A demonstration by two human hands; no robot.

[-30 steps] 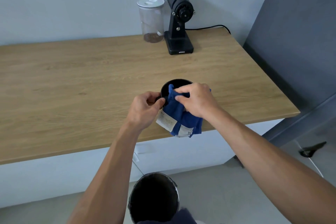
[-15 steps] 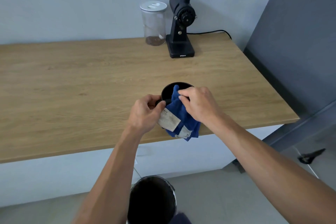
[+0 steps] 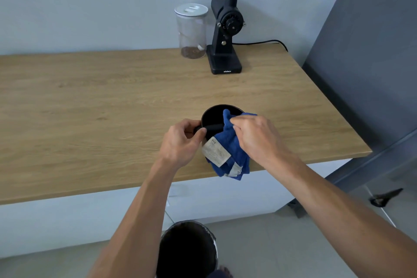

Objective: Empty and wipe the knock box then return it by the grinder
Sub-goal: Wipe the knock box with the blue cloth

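Observation:
The round black knock box [image 3: 214, 115] is near the front edge of the wooden counter [image 3: 94, 106], its bar running across the opening. My left hand [image 3: 182, 142] grips the box's left rim at the bar's end. My right hand [image 3: 257, 140] pinches a blue cloth [image 3: 228, 156] with a white label; the cloth's upper part reaches into the box and the rest hangs over its near side. The black grinder [image 3: 225, 36] stands at the back of the counter.
A clear lidded jar [image 3: 192, 30] with a little coffee sits left of the grinder, and a black cable [image 3: 261, 42] runs off to its right. A black-lined bin [image 3: 187, 250] stands on the floor below me. A grey cabinet wall [image 3: 370, 34] bounds the counter's right side.
My right hand has shifted the cloth inside the box, and more of the bar and the label now show. The camera has tilted slightly, so the scene sits lower in the frame.

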